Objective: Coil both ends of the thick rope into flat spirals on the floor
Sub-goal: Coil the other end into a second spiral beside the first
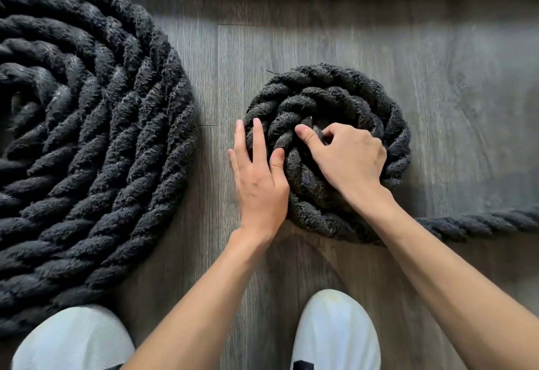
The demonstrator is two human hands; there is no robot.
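Hidden and cut-off areas

Your right hand (pixel 347 156) covers the small spiral's (pixel 329 98) centre; its curled fingertips are out of sight. The large spiral (pixel 87 142) runs off the left edge, and the rope tail (pixel 478 223) off the right.

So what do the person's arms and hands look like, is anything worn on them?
Nothing is worn on them. The left hand and right hand are bare: no gloves, rings, watch or bracelets show. Both forearms are bare too, with no sleeves in view. The nails are short and unpainted.
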